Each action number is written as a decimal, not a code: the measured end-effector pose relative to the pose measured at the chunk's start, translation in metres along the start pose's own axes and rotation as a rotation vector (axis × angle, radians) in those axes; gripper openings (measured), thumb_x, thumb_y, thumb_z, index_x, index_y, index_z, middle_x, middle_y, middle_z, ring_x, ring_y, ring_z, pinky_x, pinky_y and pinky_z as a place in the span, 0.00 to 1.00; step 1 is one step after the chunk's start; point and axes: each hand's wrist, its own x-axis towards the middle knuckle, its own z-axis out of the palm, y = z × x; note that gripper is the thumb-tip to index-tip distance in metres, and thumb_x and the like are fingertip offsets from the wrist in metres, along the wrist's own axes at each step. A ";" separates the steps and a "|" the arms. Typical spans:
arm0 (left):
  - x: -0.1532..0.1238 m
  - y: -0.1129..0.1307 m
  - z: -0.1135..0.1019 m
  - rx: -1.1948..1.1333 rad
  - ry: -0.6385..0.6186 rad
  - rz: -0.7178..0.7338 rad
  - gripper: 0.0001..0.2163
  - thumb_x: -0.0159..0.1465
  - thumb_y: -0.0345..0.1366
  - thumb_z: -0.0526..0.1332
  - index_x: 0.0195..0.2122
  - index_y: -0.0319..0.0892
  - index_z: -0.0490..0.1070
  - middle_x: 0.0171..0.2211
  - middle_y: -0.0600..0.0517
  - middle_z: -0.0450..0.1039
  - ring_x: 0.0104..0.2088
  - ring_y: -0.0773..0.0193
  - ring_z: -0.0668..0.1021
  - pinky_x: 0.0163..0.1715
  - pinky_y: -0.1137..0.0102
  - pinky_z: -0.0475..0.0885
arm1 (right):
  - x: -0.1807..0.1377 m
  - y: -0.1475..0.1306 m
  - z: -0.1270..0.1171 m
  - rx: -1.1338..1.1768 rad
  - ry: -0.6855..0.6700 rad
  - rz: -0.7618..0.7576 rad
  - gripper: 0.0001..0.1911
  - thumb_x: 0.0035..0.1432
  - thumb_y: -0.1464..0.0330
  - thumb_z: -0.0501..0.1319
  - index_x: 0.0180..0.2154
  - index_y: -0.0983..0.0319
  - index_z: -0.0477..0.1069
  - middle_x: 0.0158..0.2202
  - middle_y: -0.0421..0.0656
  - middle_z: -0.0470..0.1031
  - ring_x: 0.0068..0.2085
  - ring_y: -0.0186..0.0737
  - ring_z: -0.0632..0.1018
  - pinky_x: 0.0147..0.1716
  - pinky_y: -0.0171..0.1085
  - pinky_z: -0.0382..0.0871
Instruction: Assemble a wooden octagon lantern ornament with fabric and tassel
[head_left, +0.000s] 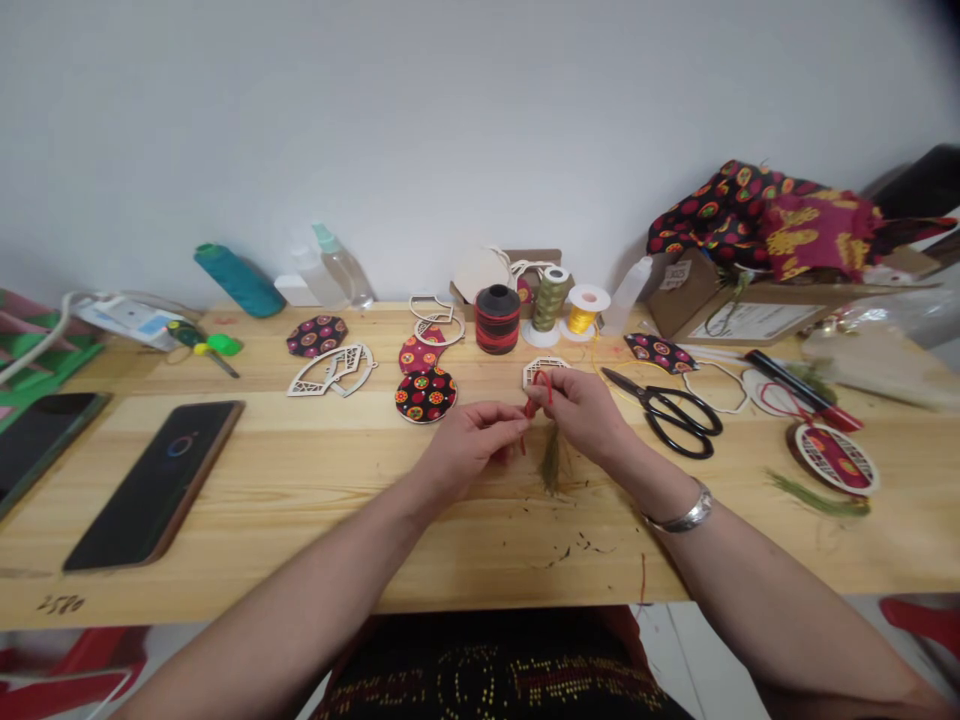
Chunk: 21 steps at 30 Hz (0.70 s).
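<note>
Both my hands meet over the middle of the wooden table (300, 480). My left hand (469, 440) is closed in a pinch on a thin red cord (538, 392). My right hand (581, 410) is closed too, gripping the same red cord where it loops up, with an olive-green tassel (553, 465) hanging below the fingers. A silver bangle (686, 515) sits on my right wrist. Just behind my hands lie a round patterned fabric disc (426, 393) and a cut-out wooden piece (541, 368).
Black scissors (671, 412) lie right of my hands. Thread spools (497, 318) stand at the back centre, a cardboard box (739, 300) with patterned fabric at back right. A phone (154, 485) and tablet (34, 440) lie at left, near a teal spool (238, 280) and bottle (341, 265).
</note>
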 end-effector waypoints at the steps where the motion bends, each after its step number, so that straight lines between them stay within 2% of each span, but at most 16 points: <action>1: 0.000 -0.001 0.000 0.055 -0.008 0.001 0.08 0.51 0.39 0.67 0.27 0.39 0.77 0.24 0.52 0.74 0.20 0.72 0.67 0.22 0.73 0.63 | 0.000 -0.001 0.000 0.028 -0.007 0.016 0.13 0.54 0.65 0.58 0.20 0.62 0.68 0.19 0.37 0.64 0.24 0.33 0.63 0.27 0.35 0.56; 4: 0.000 -0.002 0.000 0.219 0.023 0.045 0.07 0.53 0.38 0.65 0.28 0.40 0.78 0.21 0.54 0.71 0.21 0.71 0.67 0.24 0.73 0.62 | -0.002 -0.002 0.002 0.131 -0.019 0.067 0.13 0.53 0.62 0.59 0.21 0.62 0.68 0.17 0.35 0.61 0.22 0.31 0.60 0.23 0.34 0.53; 6: 0.000 -0.003 0.000 0.322 0.057 0.133 0.05 0.53 0.37 0.65 0.27 0.42 0.78 0.22 0.54 0.71 0.23 0.70 0.68 0.26 0.72 0.62 | -0.003 -0.003 0.003 0.218 -0.035 0.100 0.14 0.52 0.59 0.60 0.22 0.62 0.68 0.16 0.35 0.61 0.20 0.30 0.57 0.21 0.34 0.51; 11: 0.003 -0.008 -0.002 0.464 0.076 0.313 0.05 0.54 0.35 0.64 0.27 0.45 0.80 0.22 0.55 0.68 0.24 0.68 0.68 0.29 0.71 0.62 | -0.005 -0.007 0.007 0.429 -0.088 0.206 0.18 0.46 0.55 0.63 0.21 0.61 0.62 0.19 0.37 0.68 0.18 0.26 0.54 0.18 0.32 0.45; 15: 0.003 -0.010 -0.003 0.483 0.071 0.324 0.05 0.55 0.35 0.63 0.28 0.45 0.80 0.21 0.55 0.68 0.24 0.68 0.67 0.28 0.71 0.62 | -0.006 -0.010 0.009 0.534 -0.083 0.254 0.21 0.42 0.54 0.65 0.22 0.60 0.59 0.20 0.38 0.71 0.17 0.25 0.55 0.17 0.32 0.43; 21: 0.003 -0.011 -0.003 0.506 0.056 0.321 0.07 0.57 0.36 0.62 0.30 0.45 0.80 0.23 0.54 0.70 0.26 0.66 0.69 0.30 0.71 0.62 | -0.007 -0.009 0.014 0.514 -0.071 0.251 0.19 0.43 0.55 0.66 0.21 0.60 0.60 0.19 0.36 0.69 0.18 0.26 0.59 0.18 0.32 0.48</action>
